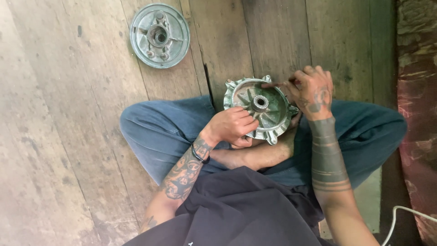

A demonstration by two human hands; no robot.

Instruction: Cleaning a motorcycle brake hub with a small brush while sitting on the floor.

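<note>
Fingers (243, 122) of our left hand (232, 126) grasp the near rim of the grey, finned, round metal hub (259, 109) in our lap. Our right hand (312, 93) pinches a thin tool against its far rim; we judge scraping underway, needing steady support. Beyond our fingers lies a round grey metal plate (160, 35). No labels show.

A round grey metal plate (160, 35) is seen lying flat on the plank floor (68, 114), well apart from the crossed legs in blue trousers (159, 130). A white cable (400, 218) is curved at the lower right, beside a reddish cloth (419, 114).
</note>
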